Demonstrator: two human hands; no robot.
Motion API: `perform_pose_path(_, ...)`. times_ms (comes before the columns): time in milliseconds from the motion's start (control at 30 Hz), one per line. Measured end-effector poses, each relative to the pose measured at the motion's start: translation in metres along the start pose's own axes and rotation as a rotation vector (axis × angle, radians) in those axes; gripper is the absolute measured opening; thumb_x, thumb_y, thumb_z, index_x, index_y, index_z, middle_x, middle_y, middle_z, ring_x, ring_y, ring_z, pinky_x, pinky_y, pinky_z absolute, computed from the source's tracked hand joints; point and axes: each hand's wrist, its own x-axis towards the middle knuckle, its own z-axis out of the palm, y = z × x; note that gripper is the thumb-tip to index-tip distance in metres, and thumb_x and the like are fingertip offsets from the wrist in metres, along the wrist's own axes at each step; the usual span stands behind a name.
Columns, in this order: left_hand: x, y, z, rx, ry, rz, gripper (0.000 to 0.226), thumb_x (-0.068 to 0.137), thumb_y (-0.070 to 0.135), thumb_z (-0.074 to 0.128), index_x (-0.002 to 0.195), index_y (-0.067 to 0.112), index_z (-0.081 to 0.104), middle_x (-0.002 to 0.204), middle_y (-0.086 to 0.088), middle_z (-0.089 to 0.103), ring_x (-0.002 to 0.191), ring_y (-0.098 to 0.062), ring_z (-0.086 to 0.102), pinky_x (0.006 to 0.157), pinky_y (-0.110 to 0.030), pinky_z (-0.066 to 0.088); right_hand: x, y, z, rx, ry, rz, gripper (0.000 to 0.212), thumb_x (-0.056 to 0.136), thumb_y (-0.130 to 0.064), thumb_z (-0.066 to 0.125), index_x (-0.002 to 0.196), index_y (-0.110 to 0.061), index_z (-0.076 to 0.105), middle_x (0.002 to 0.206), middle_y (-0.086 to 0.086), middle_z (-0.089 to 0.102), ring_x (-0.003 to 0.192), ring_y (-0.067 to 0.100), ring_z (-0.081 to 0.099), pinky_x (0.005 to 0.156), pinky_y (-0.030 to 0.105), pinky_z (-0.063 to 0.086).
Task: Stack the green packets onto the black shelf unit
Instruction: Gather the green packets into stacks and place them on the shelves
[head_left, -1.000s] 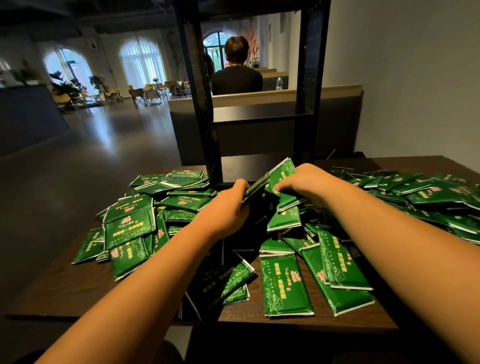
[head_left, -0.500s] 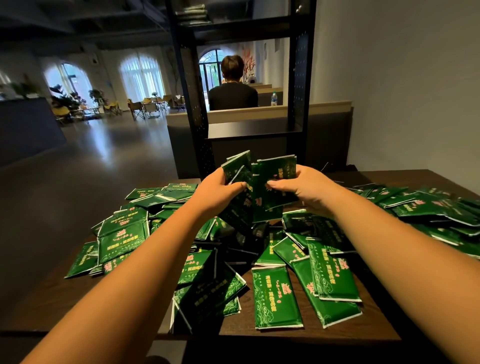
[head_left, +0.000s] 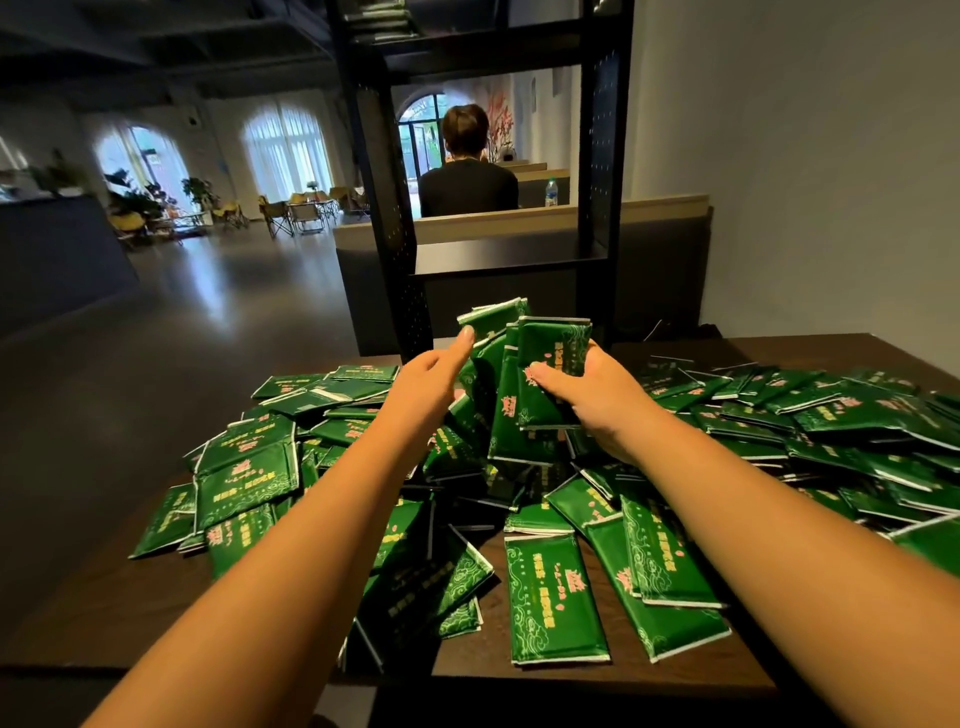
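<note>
Only got the head cam here, so that's all I'm going by. The right hand (head_left: 597, 405) is gripping a bundle of green packets (head_left: 553, 353). Its thumb is lying across the front one, and the fingers are wrapping round the back where I can't see them. The bundle is standing roughly upright, raised above the pile, just in front of the black shelf unit (head_left: 387, 218) but not on it. The left hand (head_left: 428, 382) is reaching in with its fingers straight. Its fingertips (head_left: 466, 333) are pressing against the bundle's left edge, not curling round anything.

The loose packets (head_left: 244, 467) are lying all over the dark wooden table (head_left: 78, 597), overlapping each other and spreading left, right and toward me. The shelf unit is rising at the table's far edge, and I can't tell whether it's standing on the table or behind it. Its lower shelf board (head_left: 509, 257) is sitting above and behind the bundle.

Through the frame a person (head_left: 467, 182) is sitting with their back to me, with a water bottle (head_left: 551, 191) standing near them on the right. Off to the left, chairs (head_left: 291, 210) are sitting by arched windows.
</note>
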Motion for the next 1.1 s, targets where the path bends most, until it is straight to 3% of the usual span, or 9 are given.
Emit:
perform_pose_path(133,0.004,-0.012,-0.005,-0.325,-0.092,-0.173,0.058,0.096,0.054,0.075,0.132,0.009,0.065,0.112,-0.012,0.073,0.11,-0.03,0.064,0.096,-0.042,0.057,0.002,0.002,-0.004,0.067,0.087,-0.028,0.062,0.07,-0.056,0.089,0.124,-0.036,0.065,0.119,-0.006,0.08,0.113,0.019,0.076,0.105,0.054,0.058)
perform_pose_path(233,0.003,-0.02,-0.006,-0.362,-0.225,-0.243,0.074,0.089,0.049,0.085,0.143,0.006,0.058,0.131,-0.013,0.058,0.116,-0.03,0.06,0.1,-0.038,0.056,0.002,0.002,-0.004,0.105,0.13,-0.035,0.062,0.071,-0.053,0.089,0.124,-0.034,0.064,0.119,-0.005,0.079,0.113,0.019,0.076,0.104,0.054,0.059)
perform_pose_path(333,-0.005,-0.017,0.004,-0.248,-0.272,-0.137,0.027,0.11,0.021,0.06,0.128,0.002,0.065,0.107,-0.013,0.073,0.098,-0.028,0.066,0.098,-0.042,0.05,0.002,0.002,-0.002,0.089,0.119,-0.009,0.051,0.08,-0.047,0.089,0.122,-0.026,0.07,0.116,-0.001,0.081,0.112,0.024,0.077,0.105,0.056,0.058)
perform_pose_path(433,-0.005,-0.016,0.013,-0.165,-0.193,-0.045,0.026,0.107,0.011,0.053,0.128,0.0,0.062,0.124,-0.033,0.068,0.116,-0.05,0.067,0.111,-0.06,0.051,0.0,0.006,0.0,0.058,0.028,0.032,0.03,0.092,-0.03,0.086,0.118,-0.019,0.076,0.114,0.004,0.082,0.111,0.026,0.077,0.107,0.057,0.057)
perform_pose_path(600,-0.012,-0.012,0.022,-0.164,-0.13,0.035,0.026,0.108,0.007,0.057,0.131,0.012,0.067,0.122,-0.022,0.075,0.11,-0.037,0.075,0.101,-0.062,0.059,-0.007,0.01,0.003,-0.022,-0.074,0.073,0.074,0.074,-0.044,0.094,0.137,-0.026,0.061,0.123,-0.003,0.079,0.115,0.017,0.076,0.107,0.049,0.057)
perform_pose_path(733,-0.015,-0.011,0.024,-0.242,-0.123,0.031,0.049,0.092,-0.004,0.05,0.135,0.012,0.069,0.123,-0.019,0.077,0.117,-0.038,0.074,0.1,-0.054,0.062,-0.009,0.01,0.003,-0.047,-0.071,0.072,0.095,0.068,-0.045,0.097,0.148,-0.026,0.05,0.127,-0.003,0.076,0.117,0.016,0.075,0.104,0.045,0.059)
perform_pose_path(867,-0.024,-0.018,0.026,-0.091,-0.173,-0.026,0.077,0.075,-0.012,0.047,0.148,0.01,0.055,0.122,-0.017,0.07,0.109,-0.029,0.071,0.081,-0.036,0.063,-0.016,0.02,0.006,-0.16,-0.138,0.15,0.084,0.073,-0.023,0.092,0.142,-0.024,0.045,0.12,0.009,0.076,0.114,0.026,0.074,0.099,0.046,0.06)
perform_pose_path(1000,-0.028,-0.033,0.026,0.043,-0.218,-0.055,0.096,0.07,0.0,0.062,0.16,0.024,0.037,0.126,-0.011,0.07,0.123,-0.04,0.067,0.107,-0.061,0.055,-0.02,0.024,0.008,-0.267,-0.157,0.202,0.077,0.065,-0.029,0.09,0.131,-0.029,0.051,0.118,0.005,0.076,0.109,0.025,0.075,0.1,0.052,0.06)
perform_pose_path(1100,-0.027,-0.031,0.024,0.016,-0.165,-0.022,0.092,0.077,-0.006,0.064,0.16,0.023,0.039,0.129,-0.01,0.071,0.124,-0.039,0.069,0.106,-0.06,0.057,-0.016,0.02,0.008,-0.219,-0.129,0.169,0.076,0.061,-0.029,0.091,0.127,-0.027,0.055,0.118,0.007,0.077,0.11,0.026,0.076,0.101,0.055,0.06)
